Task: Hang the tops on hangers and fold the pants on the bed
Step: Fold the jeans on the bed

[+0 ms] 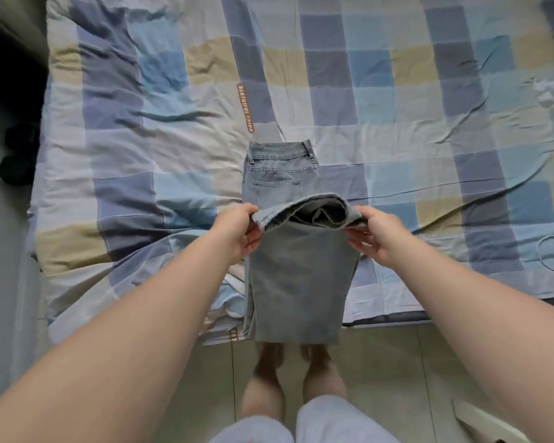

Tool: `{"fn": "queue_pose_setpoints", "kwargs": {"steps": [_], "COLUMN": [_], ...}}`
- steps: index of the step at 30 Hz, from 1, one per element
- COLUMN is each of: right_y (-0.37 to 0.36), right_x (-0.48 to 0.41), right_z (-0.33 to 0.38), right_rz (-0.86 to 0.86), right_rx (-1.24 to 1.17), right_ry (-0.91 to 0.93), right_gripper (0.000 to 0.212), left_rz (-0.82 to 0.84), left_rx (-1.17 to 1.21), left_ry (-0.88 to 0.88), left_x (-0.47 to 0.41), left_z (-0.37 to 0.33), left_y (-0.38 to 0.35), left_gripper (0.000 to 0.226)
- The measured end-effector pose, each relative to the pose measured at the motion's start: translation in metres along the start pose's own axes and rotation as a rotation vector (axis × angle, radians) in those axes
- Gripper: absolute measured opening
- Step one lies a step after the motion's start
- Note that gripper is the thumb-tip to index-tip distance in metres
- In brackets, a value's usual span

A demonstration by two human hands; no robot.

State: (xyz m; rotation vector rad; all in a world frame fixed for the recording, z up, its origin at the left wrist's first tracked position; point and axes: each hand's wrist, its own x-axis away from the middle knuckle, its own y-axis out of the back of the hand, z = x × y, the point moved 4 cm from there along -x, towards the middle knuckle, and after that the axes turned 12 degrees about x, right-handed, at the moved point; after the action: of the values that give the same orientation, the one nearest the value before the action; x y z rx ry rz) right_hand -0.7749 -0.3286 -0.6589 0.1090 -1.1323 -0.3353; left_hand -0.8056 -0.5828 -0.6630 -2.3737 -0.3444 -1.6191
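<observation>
Left hand (237, 231), right hand (376, 236) on jeans (301, 282) hem edges

A checked blue, grey and beige quilt (160, 129) lies rumpled, an orange lettered strip (244, 108) on it. Dark clutter (15, 155) sits on the floor (397, 362) at left.

Pants (298, 282) lengthwise on bed (141, 155), waistband far, fold overhanging near edge above feet (269, 356) on floor. Hems doubled back over middle, pinched by left hand (237, 233) at left corner, right hand (376, 236) at right. Label strip (245, 108) on cover behind waistband, slightly left. Small heap (16, 155) on floor left of bed.
</observation>
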Motion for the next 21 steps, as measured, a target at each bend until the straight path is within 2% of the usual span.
{"fn": "queue_pose_setpoints", "kwargs": {"steps": [3, 6, 10, 12, 16, 19, 21], "right_y": [-0.016, -0.036, -0.062, -0.07, -0.077, -0.079, -0.075], "right_x": [-0.053, -0.104, -0.164, -0.187, -0.214, -0.214, -0.21], "right_z": [0.026, 0.053, 0.077, 0.077, 0.06, 0.04, 0.025], "right_rz": [0.015, 0.035, 0.083, 0.129, 0.195, 0.266, 0.286], "right_rx": [0.057, 0.111, 0.093, 0.037, -0.018, -0.047, -0.057], "right_ry": [0.028, 0.066, 0.07, 0.047, 0.023, -0.011, -0.036], "right_gripper": [0.033, 0.021, 0.011, 0.017, 0.042, 0.048, 0.048], "left_rz": [-0.022, -0.042, -0.063, -0.036, -0.032, -0.042, -0.055], "left_rx": [-0.023, -0.023, 0.041, 0.042, 0.022, -0.033, -0.048], "left_ry": [-0.037, -0.105, -0.154, -0.161, -0.173, -0.183, -0.179], "left_x": [-0.049, -0.099, -0.157, -0.175, -0.193, -0.193, -0.186], "left_z": [-0.027, -0.054, -0.074, -0.069, -0.043, -0.02, -0.002], "left_y": [-0.016, -0.031, -0.052, -0.062, -0.068, -0.065, -0.06], "left_gripper": [0.025, 0.028, 0.016, 0.022, 0.041, 0.04, 0.027]}}
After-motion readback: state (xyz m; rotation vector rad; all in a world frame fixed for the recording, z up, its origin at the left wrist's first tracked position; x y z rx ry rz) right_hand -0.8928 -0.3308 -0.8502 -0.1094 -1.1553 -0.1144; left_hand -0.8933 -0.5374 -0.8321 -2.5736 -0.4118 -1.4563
